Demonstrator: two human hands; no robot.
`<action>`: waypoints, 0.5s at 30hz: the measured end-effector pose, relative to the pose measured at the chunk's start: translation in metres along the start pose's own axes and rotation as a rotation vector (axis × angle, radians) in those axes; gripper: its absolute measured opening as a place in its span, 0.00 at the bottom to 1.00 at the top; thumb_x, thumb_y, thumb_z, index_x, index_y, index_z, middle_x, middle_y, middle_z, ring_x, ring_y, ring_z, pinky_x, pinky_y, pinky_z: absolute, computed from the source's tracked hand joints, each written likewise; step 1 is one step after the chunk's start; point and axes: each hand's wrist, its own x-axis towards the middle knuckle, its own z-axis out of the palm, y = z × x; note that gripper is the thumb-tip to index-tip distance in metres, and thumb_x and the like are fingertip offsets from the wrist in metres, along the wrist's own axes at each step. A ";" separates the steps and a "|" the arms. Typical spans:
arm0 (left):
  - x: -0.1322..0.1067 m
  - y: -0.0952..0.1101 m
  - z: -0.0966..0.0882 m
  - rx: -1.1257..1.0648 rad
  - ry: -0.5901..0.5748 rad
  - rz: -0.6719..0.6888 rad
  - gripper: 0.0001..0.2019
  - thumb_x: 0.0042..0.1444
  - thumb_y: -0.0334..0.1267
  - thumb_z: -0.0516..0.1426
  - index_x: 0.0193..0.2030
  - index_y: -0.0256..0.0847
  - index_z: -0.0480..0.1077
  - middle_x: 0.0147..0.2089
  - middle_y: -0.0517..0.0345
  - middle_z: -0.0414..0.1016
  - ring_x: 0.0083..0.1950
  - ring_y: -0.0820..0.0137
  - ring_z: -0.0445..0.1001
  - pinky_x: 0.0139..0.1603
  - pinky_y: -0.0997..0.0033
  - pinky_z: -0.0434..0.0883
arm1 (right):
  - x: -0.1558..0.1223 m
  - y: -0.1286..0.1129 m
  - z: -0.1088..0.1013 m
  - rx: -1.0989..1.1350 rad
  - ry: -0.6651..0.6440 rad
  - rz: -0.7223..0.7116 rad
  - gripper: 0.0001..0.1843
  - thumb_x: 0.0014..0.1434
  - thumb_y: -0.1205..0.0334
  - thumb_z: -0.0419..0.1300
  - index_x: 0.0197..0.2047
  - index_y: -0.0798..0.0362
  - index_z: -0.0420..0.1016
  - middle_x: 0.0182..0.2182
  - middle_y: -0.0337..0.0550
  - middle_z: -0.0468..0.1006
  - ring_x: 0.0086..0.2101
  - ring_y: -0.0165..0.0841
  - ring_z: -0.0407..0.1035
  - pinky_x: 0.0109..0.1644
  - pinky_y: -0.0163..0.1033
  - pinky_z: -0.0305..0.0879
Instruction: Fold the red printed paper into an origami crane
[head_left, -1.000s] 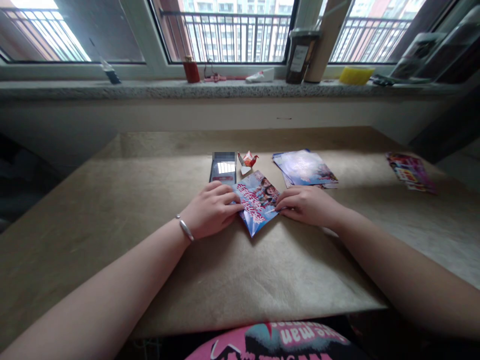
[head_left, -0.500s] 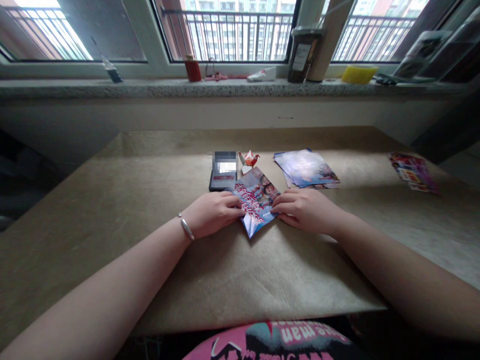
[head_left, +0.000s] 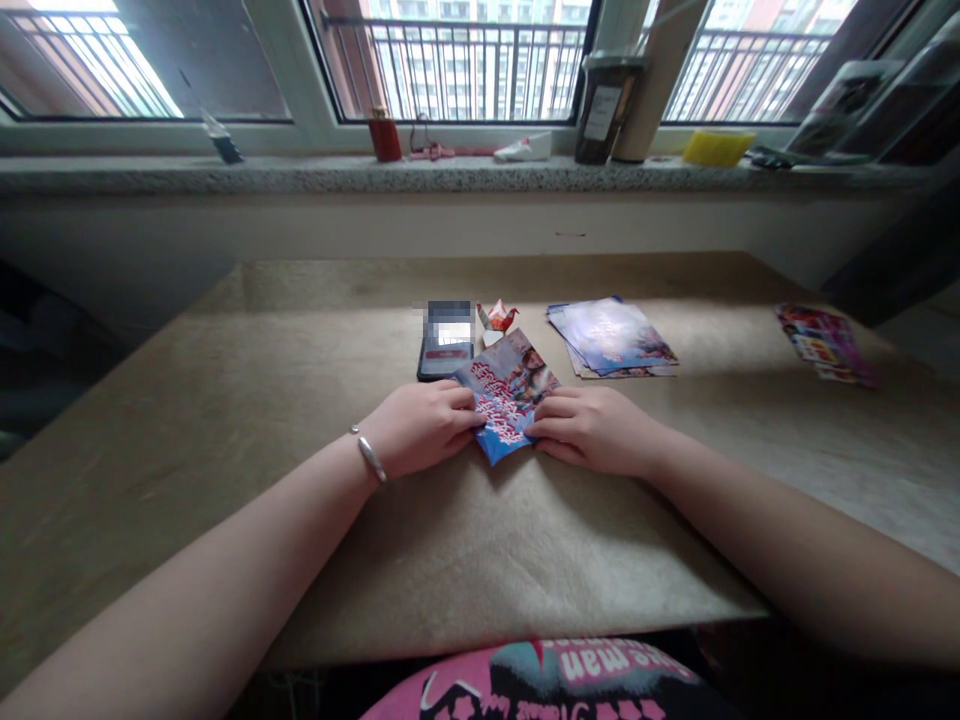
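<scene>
Between my hands is a printed sheet of paper, turned cornerwise, with red-and-white lettering and pictures on it. Its near corner points toward me and its lower part bends between my fingers. My left hand grips the left edge, thumb and fingers closed on it; a silver bracelet circles that wrist. On the right edge, my right hand is closed in the same way. Just behind the sheet stands a small red-and-white folded paper crane. A phone lies beside the crane, its upper part blurred out.
A loose stack of printed sheets lies to the right of the crane. Farther right are some colourful printed papers. On the stone windowsill stand a red lighter-like object, a dark jar and a yellow block.
The sheet has shifted slightly left and away from me, and its near corner looks less creased. My right hand has moved a little left with its edge.
</scene>
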 end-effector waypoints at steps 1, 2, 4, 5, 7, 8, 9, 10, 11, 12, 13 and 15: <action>0.000 0.001 -0.001 0.001 -0.005 -0.005 0.13 0.60 0.39 0.49 0.44 0.43 0.73 0.38 0.53 0.72 0.39 0.68 0.69 0.38 0.70 0.69 | 0.001 -0.001 0.001 0.008 0.007 0.001 0.16 0.63 0.58 0.48 0.40 0.52 0.77 0.37 0.46 0.76 0.37 0.33 0.69 0.41 0.39 0.65; 0.001 0.001 -0.001 0.002 -0.006 -0.008 0.12 0.60 0.39 0.50 0.43 0.42 0.73 0.38 0.53 0.72 0.40 0.68 0.69 0.38 0.69 0.69 | 0.002 -0.002 0.001 0.015 0.011 0.003 0.17 0.63 0.58 0.48 0.40 0.52 0.77 0.37 0.47 0.76 0.36 0.33 0.69 0.41 0.39 0.65; 0.002 0.002 -0.002 0.000 -0.005 -0.014 0.11 0.59 0.39 0.51 0.41 0.42 0.73 0.37 0.53 0.71 0.39 0.68 0.69 0.38 0.69 0.69 | 0.004 -0.003 0.002 0.027 0.019 0.020 0.17 0.63 0.58 0.47 0.38 0.53 0.77 0.35 0.46 0.76 0.36 0.33 0.68 0.40 0.39 0.64; 0.002 0.003 -0.002 -0.002 -0.001 -0.014 0.11 0.59 0.39 0.51 0.41 0.41 0.73 0.37 0.53 0.71 0.38 0.68 0.68 0.37 0.69 0.68 | 0.004 -0.003 0.002 0.036 0.025 0.035 0.16 0.63 0.59 0.48 0.37 0.53 0.77 0.35 0.46 0.76 0.36 0.33 0.68 0.40 0.39 0.64; 0.003 0.004 -0.002 -0.004 0.006 -0.012 0.10 0.58 0.39 0.52 0.39 0.40 0.73 0.37 0.53 0.71 0.37 0.67 0.68 0.37 0.68 0.68 | 0.005 -0.003 0.003 0.060 0.039 0.074 0.15 0.62 0.60 0.49 0.36 0.53 0.77 0.34 0.46 0.76 0.35 0.33 0.68 0.40 0.38 0.63; 0.003 0.004 -0.001 -0.006 0.009 -0.012 0.10 0.58 0.39 0.52 0.39 0.39 0.73 0.36 0.52 0.70 0.37 0.67 0.67 0.37 0.67 0.68 | 0.005 -0.003 0.004 0.075 0.047 0.095 0.14 0.62 0.61 0.50 0.35 0.53 0.76 0.33 0.45 0.76 0.35 0.33 0.68 0.39 0.38 0.63; 0.004 0.004 -0.001 -0.011 0.011 -0.015 0.10 0.58 0.39 0.52 0.39 0.39 0.72 0.37 0.52 0.70 0.38 0.67 0.67 0.37 0.67 0.68 | 0.005 -0.003 0.004 0.093 0.055 0.114 0.13 0.61 0.61 0.51 0.35 0.53 0.76 0.33 0.45 0.76 0.35 0.33 0.68 0.39 0.38 0.63; 0.003 0.003 0.000 -0.020 0.012 -0.022 0.10 0.58 0.39 0.52 0.39 0.39 0.72 0.37 0.52 0.70 0.38 0.66 0.67 0.38 0.66 0.68 | 0.005 -0.002 0.005 0.115 0.062 0.132 0.12 0.61 0.61 0.52 0.36 0.53 0.76 0.33 0.44 0.76 0.35 0.33 0.68 0.38 0.37 0.62; 0.003 0.003 0.001 -0.033 0.013 -0.032 0.10 0.58 0.39 0.52 0.39 0.39 0.72 0.37 0.53 0.70 0.38 0.66 0.67 0.38 0.66 0.68 | 0.005 -0.002 0.006 0.137 0.069 0.149 0.12 0.60 0.61 0.52 0.36 0.53 0.76 0.33 0.44 0.76 0.35 0.33 0.67 0.38 0.37 0.62; 0.003 0.002 0.002 -0.050 0.012 -0.042 0.10 0.58 0.39 0.52 0.39 0.39 0.72 0.37 0.53 0.70 0.38 0.66 0.67 0.38 0.66 0.68 | 0.005 -0.002 0.006 0.158 0.075 0.164 0.11 0.60 0.61 0.52 0.36 0.53 0.76 0.32 0.44 0.76 0.35 0.32 0.67 0.38 0.37 0.62; 0.002 0.001 0.003 -0.070 0.011 -0.052 0.10 0.59 0.40 0.52 0.39 0.39 0.72 0.37 0.53 0.70 0.38 0.67 0.67 0.39 0.67 0.68 | 0.005 -0.002 0.007 0.175 0.079 0.179 0.11 0.60 0.61 0.53 0.35 0.53 0.76 0.32 0.44 0.76 0.34 0.32 0.67 0.38 0.37 0.62; 0.002 -0.001 0.004 -0.101 0.012 -0.066 0.10 0.59 0.40 0.51 0.38 0.39 0.71 0.36 0.54 0.69 0.38 0.68 0.66 0.39 0.68 0.68 | 0.005 -0.002 0.008 0.196 0.084 0.210 0.11 0.60 0.61 0.53 0.35 0.53 0.76 0.31 0.44 0.75 0.33 0.32 0.67 0.38 0.36 0.61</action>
